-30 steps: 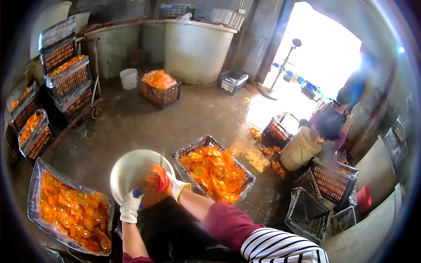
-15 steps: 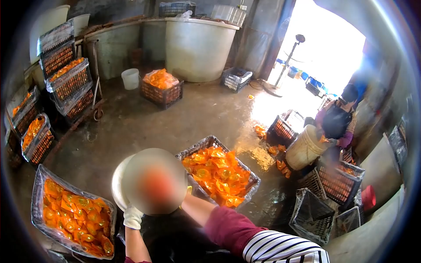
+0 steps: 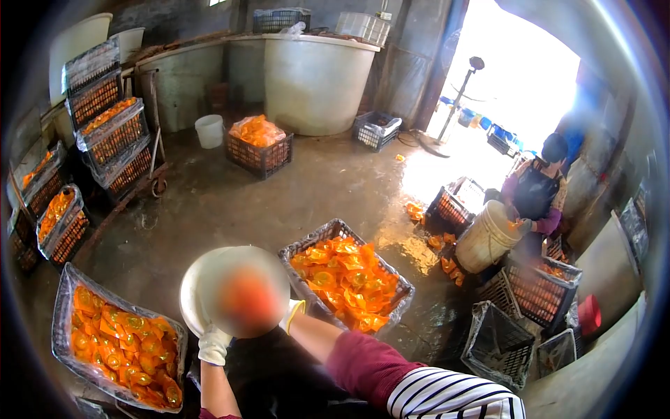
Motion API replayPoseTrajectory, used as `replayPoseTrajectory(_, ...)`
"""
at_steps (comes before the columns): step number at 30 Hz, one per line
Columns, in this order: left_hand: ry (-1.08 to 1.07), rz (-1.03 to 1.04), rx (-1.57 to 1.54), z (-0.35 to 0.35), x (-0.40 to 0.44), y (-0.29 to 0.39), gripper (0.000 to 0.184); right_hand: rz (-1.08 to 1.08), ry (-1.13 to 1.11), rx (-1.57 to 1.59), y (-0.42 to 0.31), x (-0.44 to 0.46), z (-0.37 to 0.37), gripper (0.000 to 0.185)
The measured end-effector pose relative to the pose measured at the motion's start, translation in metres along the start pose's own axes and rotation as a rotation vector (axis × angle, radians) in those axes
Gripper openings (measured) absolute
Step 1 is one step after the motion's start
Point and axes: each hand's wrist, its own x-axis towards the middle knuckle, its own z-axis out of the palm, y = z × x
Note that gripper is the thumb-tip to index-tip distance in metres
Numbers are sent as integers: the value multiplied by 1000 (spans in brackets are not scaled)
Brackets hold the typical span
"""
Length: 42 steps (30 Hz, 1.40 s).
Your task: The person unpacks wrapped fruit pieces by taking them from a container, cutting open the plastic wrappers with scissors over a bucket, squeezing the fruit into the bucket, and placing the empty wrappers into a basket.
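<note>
A round white bucket [image 3: 190,296] is in front of me, its mouth towards me; a blurred patch covers much of it, with something orange-red showing inside. My left hand [image 3: 213,346], in a white glove, is closed on the bucket's near left edge. On the opposite side my right hand [image 3: 293,314], in a white glove with a yellow cuff, grips it too, its fingers partly hidden. Beyond my right hand lies a black crate [image 3: 293,262] heaped with orange plastic-wrapped packets [image 3: 345,279]. Another plastic-lined crate [image 3: 63,321] of such packets is left of my left hand.
Stacked crates [image 3: 112,150] stand on a trolley at the left. A full crate [image 3: 259,157], a small white pail [image 3: 209,131] and a large tub [image 3: 314,84] are farther back. At the right, a co-worker [image 3: 537,188] bends over a tilted bucket [image 3: 485,237] among crates and loose packets.
The view has shifted slightly. More of my right glove shows at the bucket's side; both hands stay on the bucket. The co-worker's posture is nearly the same.
</note>
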Motion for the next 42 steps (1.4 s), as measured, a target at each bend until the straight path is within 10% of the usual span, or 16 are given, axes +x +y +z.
replayPoseTrajectory(29,-62,29,61,-30,-15,36,30,102,174,-83,-11,-3,62,43)
replayPoseTrajectory(35,-22,110,57,-29,-13,33,32,-299,-357,-1309,5,15,4,36)
replayPoseTrajectory(42,58,144,97,-10,-2,16,36,53,-20,-3,-2,16,28,16)
